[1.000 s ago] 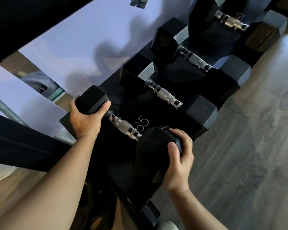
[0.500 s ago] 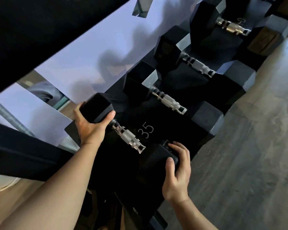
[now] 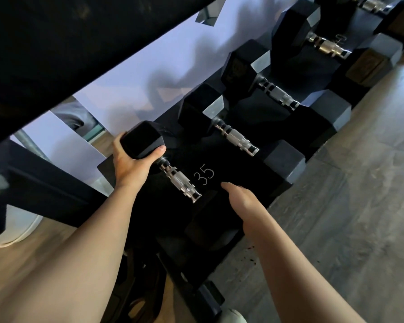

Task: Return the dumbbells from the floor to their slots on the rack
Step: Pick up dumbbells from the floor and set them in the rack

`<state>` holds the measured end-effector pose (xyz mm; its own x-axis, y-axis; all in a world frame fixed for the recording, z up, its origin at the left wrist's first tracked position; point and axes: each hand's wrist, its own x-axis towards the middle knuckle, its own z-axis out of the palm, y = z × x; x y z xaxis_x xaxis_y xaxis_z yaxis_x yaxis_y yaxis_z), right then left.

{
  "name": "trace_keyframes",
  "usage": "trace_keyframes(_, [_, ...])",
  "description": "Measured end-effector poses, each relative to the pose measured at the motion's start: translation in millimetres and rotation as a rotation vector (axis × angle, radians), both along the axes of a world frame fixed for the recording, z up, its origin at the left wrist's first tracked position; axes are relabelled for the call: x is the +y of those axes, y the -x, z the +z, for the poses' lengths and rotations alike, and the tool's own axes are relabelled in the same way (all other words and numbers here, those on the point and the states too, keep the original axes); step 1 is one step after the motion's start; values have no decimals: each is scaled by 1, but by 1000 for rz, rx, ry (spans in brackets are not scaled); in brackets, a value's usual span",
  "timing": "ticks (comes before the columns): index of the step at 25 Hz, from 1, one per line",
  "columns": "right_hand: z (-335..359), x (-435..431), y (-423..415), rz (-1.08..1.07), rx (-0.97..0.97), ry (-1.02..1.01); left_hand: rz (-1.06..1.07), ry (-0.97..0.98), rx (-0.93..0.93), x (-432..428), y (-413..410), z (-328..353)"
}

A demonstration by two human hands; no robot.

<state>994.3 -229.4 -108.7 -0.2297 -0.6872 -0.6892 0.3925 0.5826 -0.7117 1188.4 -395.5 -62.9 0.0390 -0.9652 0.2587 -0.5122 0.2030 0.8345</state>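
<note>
Dumbbell number four lies in the rack's nearest slot, just beside the white "35" marking, its knurled chrome handle bare and its near head low in shadow at the rack's front edge. The left hand is wrapped around the far hex head, thumb over the top face and fingers behind it, so that end is gripped. The right hand hovers just over the near head with fingers loosely extended and nothing in its grasp; whether it touches the rubber I cannot tell.

Farther along the rack from the "35" marking, three more dumbbells sit side by side in their slots, heads resting on the rails.

Judging by this, the present dumbbell looks seated or very nearly so, and only the left hand's release seems left for it. The wooden floor beside the rack shows no loose dumbbells, though much of the room is out of view, so whether others wait elsewhere cannot be said.
</note>
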Motion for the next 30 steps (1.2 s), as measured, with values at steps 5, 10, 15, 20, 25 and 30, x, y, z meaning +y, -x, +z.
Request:
trace_keyframes(5, [-2,11,3,-86,-128,-13,32,-38,-4,13,1,2])
trace_keyframes(10, [-9,18,0,-45,14,17,62,-61,-5,26,3,2])
trace_keyframes(15, [-12,15,-1,-33,65,37,77,-112,-45,30,4,10])
trace_keyframes(20, [-11,12,6,-48,-34,6,90,-154,-68,31,9,17])
trace_keyframes(25, [5,9,33,-109,-58,89,310,-107,177,55,48,20])
trace_keyframes(30, [37,31,72,-154,-84,68,343,-95,295,102,126,36])
